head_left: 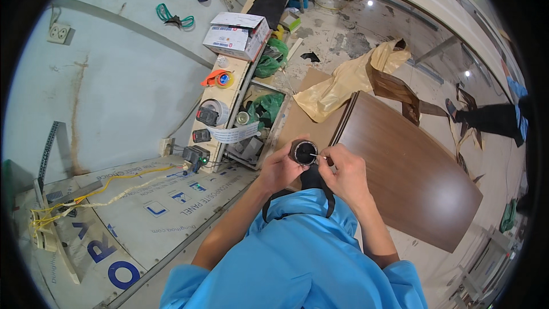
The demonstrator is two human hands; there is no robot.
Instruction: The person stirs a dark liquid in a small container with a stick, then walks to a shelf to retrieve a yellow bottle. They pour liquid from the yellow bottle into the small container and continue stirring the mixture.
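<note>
In front of my body, my left hand (278, 167) is closed around a dark, round, cup-like thing (303, 153) with a pale rim and a black hollow facing up. Whether it is a tool part or a container, I cannot make out. The fingers of my right hand (346, 174) pinch a thin, light-coloured rod (314, 155) whose tip reaches over the cup's right rim. Below both hands are the blue clothing on my body and a dark strap.
A brown wood-grain panel (409, 174) lies on the right, beside crumpled tan wrapping (349, 83). Along the left runs a narrow bench with a white box (237, 35), an orange tape roll (222, 78) and battery packs (207, 116). Another person's leg (486, 120) shows far right.
</note>
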